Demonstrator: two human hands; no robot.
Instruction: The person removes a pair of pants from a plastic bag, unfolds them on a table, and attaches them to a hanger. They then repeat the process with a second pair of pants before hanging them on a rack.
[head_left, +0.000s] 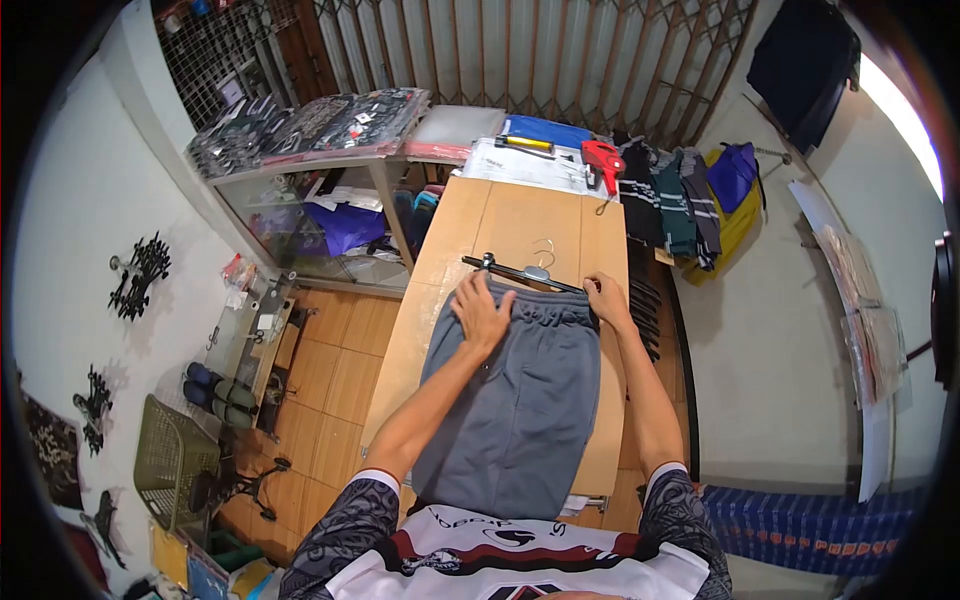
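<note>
Grey shorts [510,410] with a gathered waistband lie on a cardboard-topped table, their legs toward me. At the waistband lies a black clip hanger [510,267] with a metal hook [544,250]. My left hand [482,315] rests on the left part of the waistband, thumb apart from the fingers, just below the hanger's left clip [488,261]. At the hanger's right end, my right hand [606,302] is closed in a pinch at the waistband corner. Its fingers hide the right clip.
Beyond the cardboard [510,210] lie papers [520,165], a red tape dispenser [603,163] and a blue packet [547,131]. A glass cabinet [310,215] with bagged clothes on top stands at the left. Garments [675,200] hang to the right. A green basket [175,465] is at lower left.
</note>
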